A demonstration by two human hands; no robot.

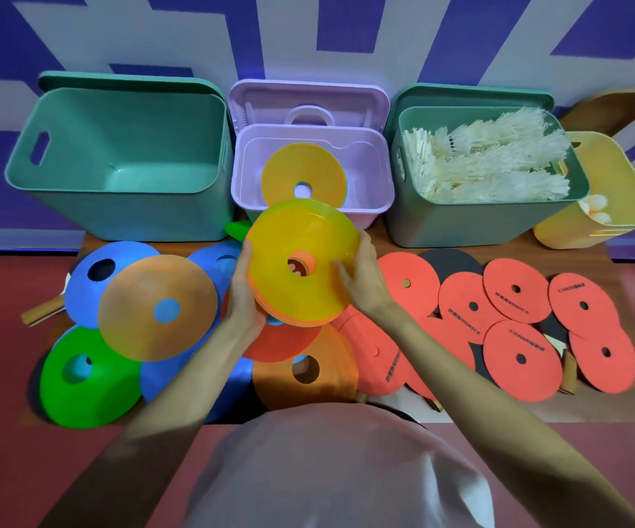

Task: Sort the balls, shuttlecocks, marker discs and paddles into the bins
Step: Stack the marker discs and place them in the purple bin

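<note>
Marker discs (302,261), a stacked handful, gripped between left hand (245,295) and right hand (363,283); next, probably a forward drop into the lilac bin (380,202).

Sports hall: red court floor (11,356), blue-and-white painted wall (308,40).

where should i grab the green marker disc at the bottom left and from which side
Take the green plastic marker disc by its near-left outer rim, coming in from the left. It lies dome up like a shallow cone, so the thin edge can be pinched or lifted. Its far right side is tucked under the orange disc, and both hands, left hand and right hand, currently hold the yellow-topped stack.
</note>
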